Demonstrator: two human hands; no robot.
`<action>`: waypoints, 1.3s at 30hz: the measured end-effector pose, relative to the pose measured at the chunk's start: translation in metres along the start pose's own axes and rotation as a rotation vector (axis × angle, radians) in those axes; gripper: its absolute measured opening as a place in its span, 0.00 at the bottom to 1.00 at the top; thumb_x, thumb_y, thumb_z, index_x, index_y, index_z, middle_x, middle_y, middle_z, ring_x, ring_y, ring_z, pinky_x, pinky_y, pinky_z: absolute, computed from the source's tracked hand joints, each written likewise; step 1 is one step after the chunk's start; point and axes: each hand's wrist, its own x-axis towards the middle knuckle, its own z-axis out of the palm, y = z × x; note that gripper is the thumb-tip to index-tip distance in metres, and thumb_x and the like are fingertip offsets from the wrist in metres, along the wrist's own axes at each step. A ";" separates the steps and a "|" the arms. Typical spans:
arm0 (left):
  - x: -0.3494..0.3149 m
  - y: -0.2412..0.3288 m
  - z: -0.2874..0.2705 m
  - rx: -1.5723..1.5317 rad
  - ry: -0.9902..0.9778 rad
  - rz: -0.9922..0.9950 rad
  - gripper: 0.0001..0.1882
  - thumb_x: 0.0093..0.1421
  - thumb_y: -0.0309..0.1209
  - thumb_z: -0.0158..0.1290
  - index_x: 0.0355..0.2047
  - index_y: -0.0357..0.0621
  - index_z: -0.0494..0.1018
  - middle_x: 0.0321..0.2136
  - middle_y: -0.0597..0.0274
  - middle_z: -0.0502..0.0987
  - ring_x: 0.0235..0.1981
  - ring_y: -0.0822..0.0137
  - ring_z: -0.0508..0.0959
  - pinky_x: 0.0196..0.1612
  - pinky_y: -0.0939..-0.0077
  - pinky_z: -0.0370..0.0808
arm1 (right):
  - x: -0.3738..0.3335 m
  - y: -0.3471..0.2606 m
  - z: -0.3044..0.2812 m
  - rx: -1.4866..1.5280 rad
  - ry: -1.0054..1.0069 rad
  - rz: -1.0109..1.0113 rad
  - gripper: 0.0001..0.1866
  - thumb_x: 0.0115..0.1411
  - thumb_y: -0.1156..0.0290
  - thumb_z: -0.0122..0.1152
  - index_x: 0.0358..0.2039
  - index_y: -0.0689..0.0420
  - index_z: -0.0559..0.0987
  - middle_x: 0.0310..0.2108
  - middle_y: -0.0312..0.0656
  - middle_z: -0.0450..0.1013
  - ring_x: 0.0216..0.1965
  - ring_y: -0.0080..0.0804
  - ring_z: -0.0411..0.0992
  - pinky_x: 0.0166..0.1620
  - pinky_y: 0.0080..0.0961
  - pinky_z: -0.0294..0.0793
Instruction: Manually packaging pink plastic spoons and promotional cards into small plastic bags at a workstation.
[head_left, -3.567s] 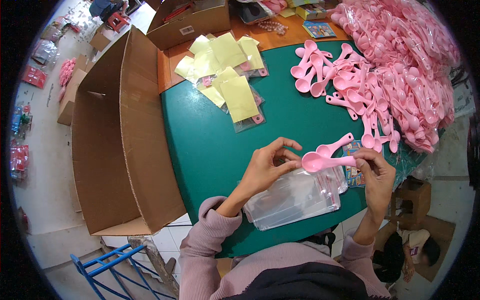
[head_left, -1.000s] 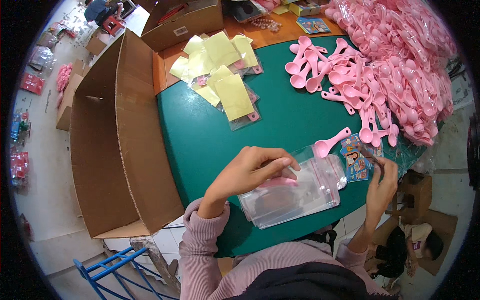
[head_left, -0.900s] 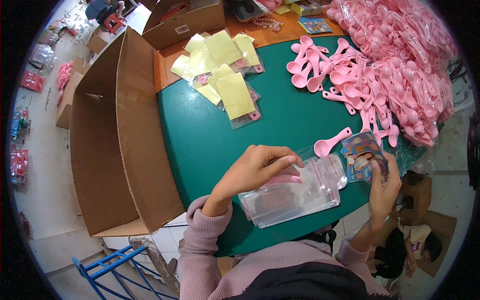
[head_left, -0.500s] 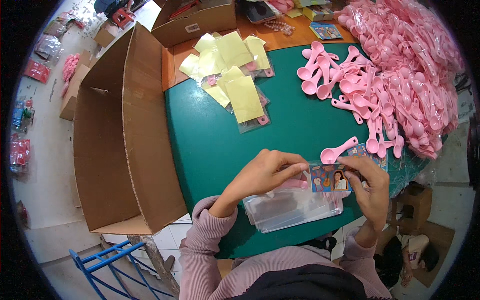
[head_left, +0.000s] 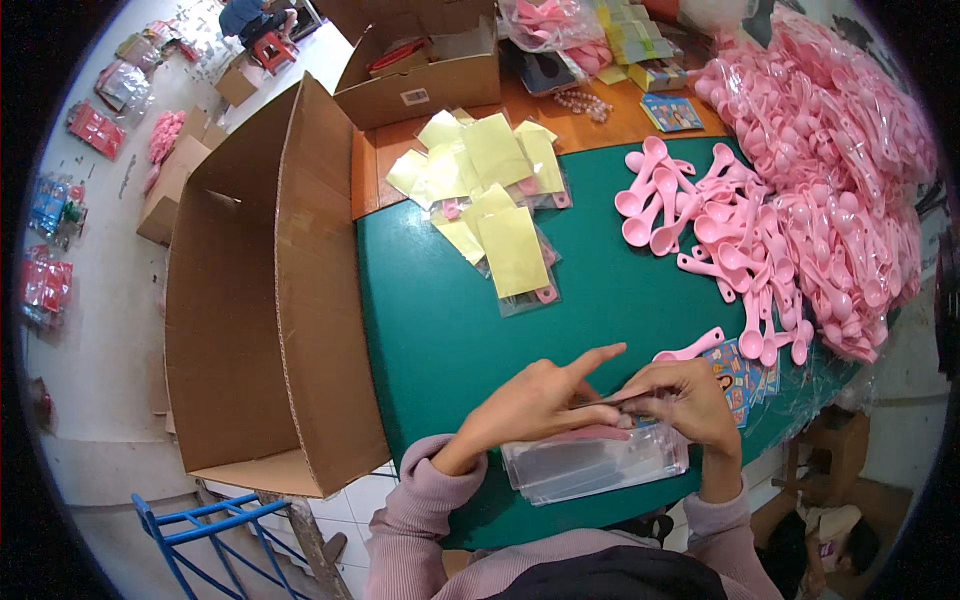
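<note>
My right hand point(head_left: 695, 400) pinches a small printed card point(head_left: 645, 394), seen nearly edge-on. The thumb of my left hand point(head_left: 540, 400) presses at the card's left end, its index finger stretched out above; its other fingers are partly hidden. Below both hands lies a stack of clear plastic bags point(head_left: 600, 470), with a pink strip, perhaps a spoon handle, along its upper edge. Just beyond my right hand rests a single pink measuring spoon point(head_left: 690, 347). More blue printed cards point(head_left: 738, 385) are fanned beside that hand.
Packed bags with yellow cards point(head_left: 515, 250) lie at the far left of the green table point(head_left: 430, 330). Loose pink spoons point(head_left: 735, 220) and a huge bagged heap point(head_left: 840, 180) fill the right. A tall open carton point(head_left: 320, 300) stands left; another box point(head_left: 430, 90) sits behind.
The card has tipped from facing me to nearly edge-on, and my right hand has shifted left toward my left hand. My left index finger has straightened. The whole view has shifted.
</note>
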 end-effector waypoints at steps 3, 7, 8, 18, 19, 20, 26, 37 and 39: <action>-0.002 -0.033 -0.023 -0.322 -0.252 -0.020 0.37 0.52 0.38 0.58 0.59 0.46 0.53 0.34 0.54 0.77 0.34 0.69 0.77 0.33 0.75 0.73 | -0.001 0.012 -0.001 0.192 0.245 0.219 0.09 0.42 0.82 0.66 0.23 0.61 0.73 0.21 0.32 0.66 0.24 0.15 0.65 0.27 0.13 0.63; 0.003 -0.047 -0.022 -0.720 -0.002 -0.055 0.40 0.51 0.23 0.57 0.60 0.46 0.48 0.39 0.55 0.74 0.40 0.70 0.75 0.41 0.78 0.74 | 0.003 0.013 0.001 0.252 0.319 0.195 0.08 0.44 0.80 0.64 0.26 0.62 0.74 0.23 0.32 0.68 0.25 0.15 0.66 0.28 0.14 0.65; 0.003 -0.046 -0.023 -0.723 -0.003 -0.057 0.40 0.51 0.23 0.57 0.60 0.46 0.48 0.39 0.55 0.74 0.40 0.70 0.75 0.41 0.78 0.74 | 0.004 0.005 0.001 0.362 0.305 0.236 0.07 0.46 0.79 0.63 0.27 0.62 0.75 0.23 0.32 0.69 0.26 0.15 0.67 0.29 0.13 0.65; 0.003 -0.026 -0.019 -0.651 -0.041 -0.147 0.37 0.51 0.24 0.57 0.59 0.44 0.51 0.39 0.53 0.74 0.39 0.71 0.75 0.39 0.79 0.74 | -0.002 0.020 -0.007 0.213 0.324 0.267 0.06 0.47 0.78 0.64 0.25 0.64 0.75 0.21 0.33 0.70 0.23 0.16 0.68 0.27 0.13 0.66; 0.002 -0.025 -0.014 -0.494 0.100 -0.101 0.36 0.52 0.25 0.57 0.59 0.43 0.52 0.40 0.52 0.74 0.39 0.69 0.75 0.38 0.78 0.75 | -0.002 0.022 -0.006 0.172 0.377 0.182 0.06 0.46 0.78 0.64 0.24 0.64 0.75 0.20 0.33 0.70 0.23 0.16 0.68 0.27 0.13 0.66; 0.002 -0.024 -0.007 -0.337 0.240 -0.054 0.35 0.53 0.26 0.56 0.58 0.42 0.52 0.40 0.51 0.73 0.40 0.67 0.75 0.38 0.76 0.75 | -0.002 0.019 -0.006 0.168 0.377 0.183 0.06 0.46 0.78 0.64 0.24 0.64 0.75 0.20 0.33 0.70 0.23 0.16 0.68 0.27 0.13 0.66; -0.018 -0.007 0.039 -0.700 0.234 -0.107 0.32 0.63 0.27 0.39 0.61 0.48 0.33 0.40 0.48 0.73 0.40 0.62 0.76 0.42 0.70 0.75 | -0.001 -0.016 0.012 -0.337 0.435 -0.085 0.16 0.44 0.75 0.65 0.36 0.61 0.75 0.36 0.45 0.73 0.37 0.36 0.72 0.39 0.26 0.71; -0.027 -0.015 0.040 -0.743 0.122 -0.331 0.31 0.64 0.23 0.36 0.62 0.53 0.35 0.43 0.49 0.72 0.41 0.65 0.75 0.42 0.70 0.76 | -0.002 -0.010 0.047 -0.569 0.171 -0.134 0.13 0.45 0.76 0.62 0.33 0.59 0.73 0.33 0.43 0.65 0.35 0.40 0.65 0.38 0.33 0.63; -0.027 -0.015 0.041 -0.705 0.138 -0.285 0.31 0.63 0.23 0.37 0.62 0.53 0.37 0.44 0.50 0.72 0.40 0.66 0.75 0.41 0.73 0.75 | -0.001 -0.009 0.047 -0.577 0.174 -0.095 0.10 0.45 0.76 0.61 0.30 0.59 0.72 0.31 0.43 0.64 0.34 0.41 0.64 0.37 0.33 0.62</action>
